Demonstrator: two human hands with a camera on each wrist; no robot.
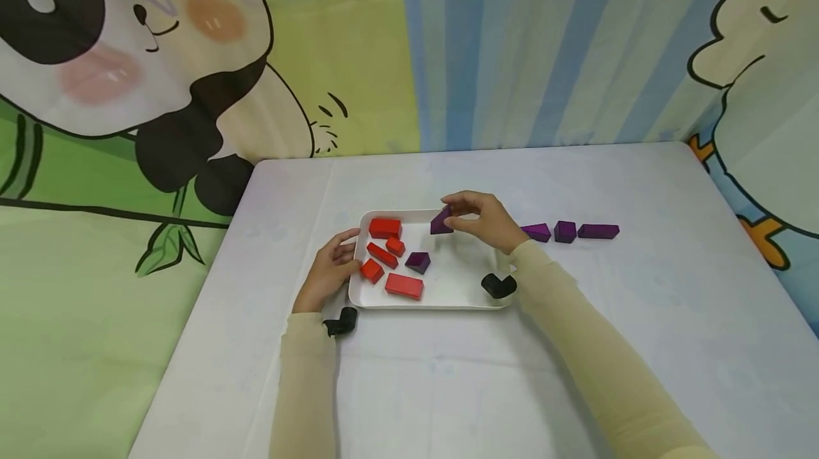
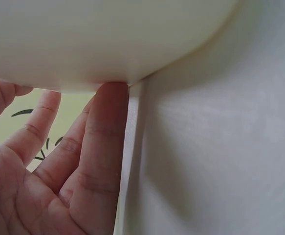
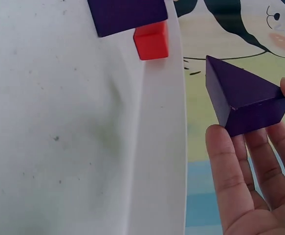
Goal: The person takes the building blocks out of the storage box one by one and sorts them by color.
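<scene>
My right hand (image 1: 478, 217) pinches a purple triangular block (image 3: 245, 100) between thumb and fingers, raised over the far side of a white tray (image 1: 457, 295). My left hand (image 1: 330, 271) lies along the tray's left edge; in the left wrist view its fingers (image 2: 100, 152) are fairly straight, with one fingertip touching the tray's outer wall. Inside the tray, several red blocks (image 1: 404, 286) are grouped at the left, and another purple block (image 1: 418, 262) sits to their right.
To the right of the tray, on the white table (image 1: 409, 388), three purple blocks stand in a row: a wedge-like one (image 1: 537, 232), a cube-like one (image 1: 565, 231) and a long one (image 1: 598, 231). A printed cloth (image 1: 352, 33) hangs behind the table.
</scene>
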